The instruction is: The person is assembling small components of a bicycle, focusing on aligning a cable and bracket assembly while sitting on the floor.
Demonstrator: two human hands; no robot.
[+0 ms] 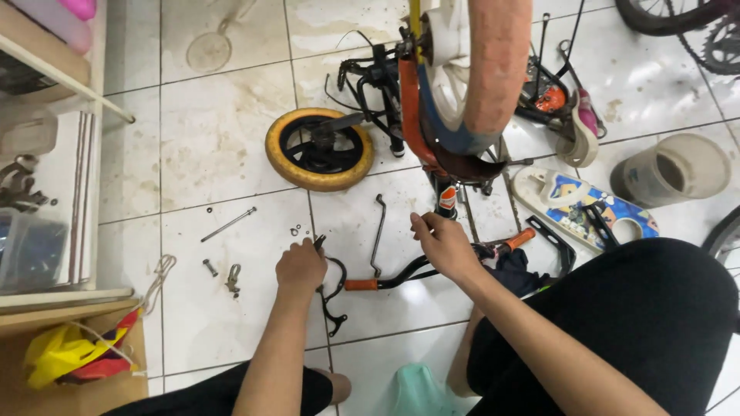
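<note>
A small children's bicycle (451, 100) stands upside down on the tiled floor, its orange tyre and white wheel toward me. My left hand (301, 267) is closed on a small dark tool or part beside a black curved bracket (333, 296). My right hand (443, 243) grips the bike near the fork and stem, just above the black handlebar (408, 273) with orange grips (361, 284). A bent metal rod (378, 235) lies between my hands.
A loose yellow-tyred small wheel (319, 149) lies on the floor beyond my left hand. A long bolt (229, 224), nuts and small fittings (231, 277) are scattered left. A blue-patterned plastic panel (586, 208) and grey bucket (671, 169) sit right. Shelving (46, 154) stands at left.
</note>
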